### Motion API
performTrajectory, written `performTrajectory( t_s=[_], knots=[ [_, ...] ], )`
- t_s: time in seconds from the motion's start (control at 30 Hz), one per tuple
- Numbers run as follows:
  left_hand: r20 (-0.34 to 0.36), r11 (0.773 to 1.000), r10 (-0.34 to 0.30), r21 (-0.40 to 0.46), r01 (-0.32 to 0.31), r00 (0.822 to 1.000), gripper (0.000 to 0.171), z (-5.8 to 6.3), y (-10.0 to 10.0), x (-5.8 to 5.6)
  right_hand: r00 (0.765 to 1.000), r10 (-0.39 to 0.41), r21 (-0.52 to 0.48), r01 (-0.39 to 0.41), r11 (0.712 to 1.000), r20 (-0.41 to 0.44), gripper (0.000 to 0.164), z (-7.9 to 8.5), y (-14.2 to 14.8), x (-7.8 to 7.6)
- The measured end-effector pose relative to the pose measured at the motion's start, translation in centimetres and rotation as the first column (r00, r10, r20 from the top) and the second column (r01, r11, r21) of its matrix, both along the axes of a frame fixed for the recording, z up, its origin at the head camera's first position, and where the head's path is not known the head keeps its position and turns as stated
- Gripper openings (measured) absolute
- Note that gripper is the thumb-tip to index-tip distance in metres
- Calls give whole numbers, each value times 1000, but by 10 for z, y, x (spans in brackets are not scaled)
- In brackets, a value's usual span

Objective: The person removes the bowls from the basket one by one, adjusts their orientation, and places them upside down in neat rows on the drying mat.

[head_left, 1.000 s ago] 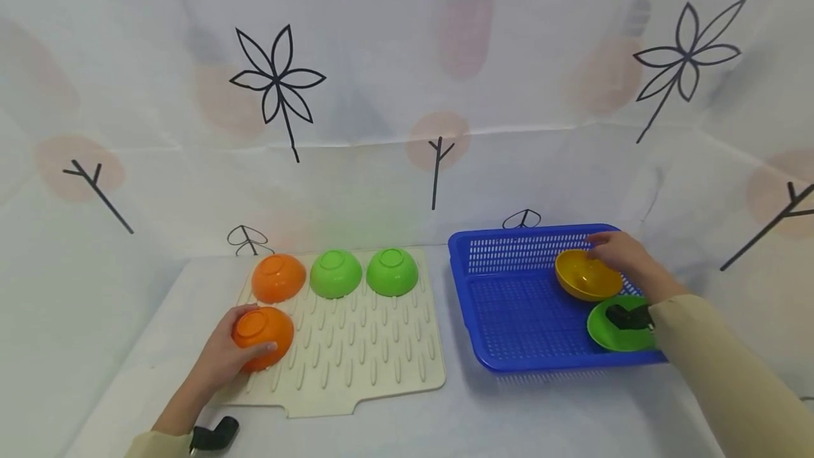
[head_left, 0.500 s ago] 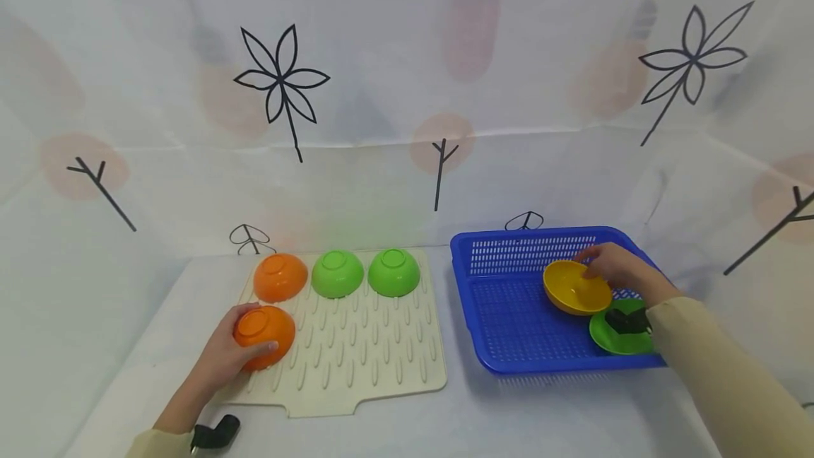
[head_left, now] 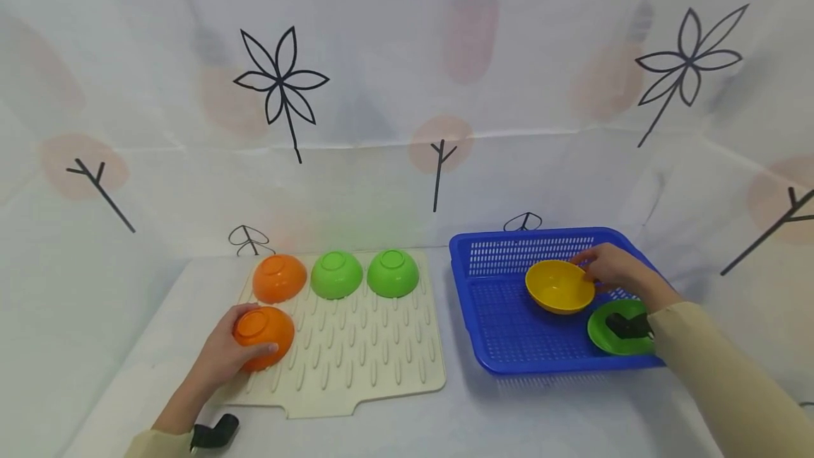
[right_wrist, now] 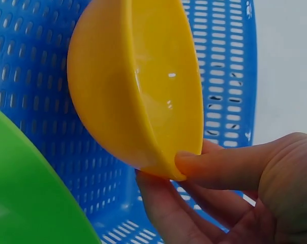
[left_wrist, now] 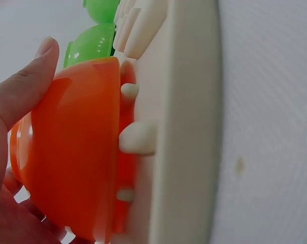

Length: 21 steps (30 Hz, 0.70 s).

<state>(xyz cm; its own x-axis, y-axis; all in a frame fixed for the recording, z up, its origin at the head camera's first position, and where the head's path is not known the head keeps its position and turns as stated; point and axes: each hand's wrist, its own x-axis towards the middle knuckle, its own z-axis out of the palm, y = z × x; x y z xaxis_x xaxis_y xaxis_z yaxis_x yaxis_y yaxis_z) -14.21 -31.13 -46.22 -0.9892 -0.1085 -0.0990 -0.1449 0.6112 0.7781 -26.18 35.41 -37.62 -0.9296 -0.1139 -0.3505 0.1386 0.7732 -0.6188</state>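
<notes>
My left hand [head_left: 225, 352] grips an upside-down orange bowl [head_left: 270, 336] at the front left of the cream drying mat [head_left: 375, 373]. In the left wrist view the thumb lies over that bowl's side, and its rim sits on the mat's raised ridges. On the right, my right hand [head_left: 615, 273] pinches the rim of a yellow bowl [head_left: 559, 288], thumb inside and fingers outside. That bowl faces up within the blue basket [head_left: 473, 324]. Below the right wrist lies a green plate [head_left: 610, 334], partly hidden by a black device on the wrist.
Behind the held orange bowl, another orange bowl [head_left: 280, 278] and two green bowls [head_left: 337, 274] stand upside down along the mat's back edge. A white patterned cloth [head_left: 362, 189] hangs behind the table.
My right hand has taken the yellow bowl by its rim and moved it left within the basket, turning it more level. The left hand keeps its place on the orange bowl.
</notes>
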Motion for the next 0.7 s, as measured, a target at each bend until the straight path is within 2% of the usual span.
performTrajectory(
  t_s=[0.4, 0.7],
  knots=[
    [-3, 1000, 9, -8, -9, 1000, 103, -1, 1, 0, 989, 73, -34, -78, 996, -128, 45, 21, -13, 16],
    [0, 999, 1, -44, -1, 1000, 104, 3, 2, 2, 979, 99, -106, -120, 987, -180, 48, 42, -33, 34]
  ],
)
